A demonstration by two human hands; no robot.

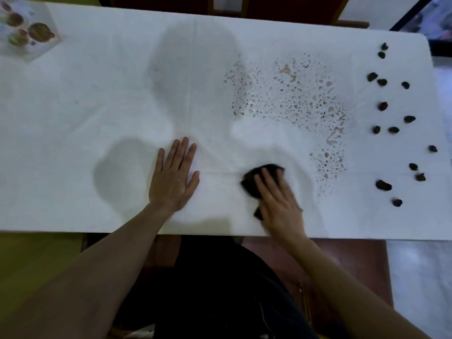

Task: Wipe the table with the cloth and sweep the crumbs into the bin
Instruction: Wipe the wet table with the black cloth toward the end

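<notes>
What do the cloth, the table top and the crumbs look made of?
Cloth: dark, soft fabric, bunched under the right hand; blurred, so weave unclear.
Table: white, matte, with fold creases; likely a paper or plastic cover. Droplets bead on it, so it barely absorbs.
Crumbs: dark brown, lumpy, matte bits; material unclear.

We press our left hand (174, 178) flat on the white table (97, 118), fingers straight. Just right of it, our right hand (278, 204), blurred, presses a dark cloth (254, 178) down near the near edge. Spilled droplets (288, 94) lie beyond, dark crumbs (391, 123) scattered far right.
</notes>
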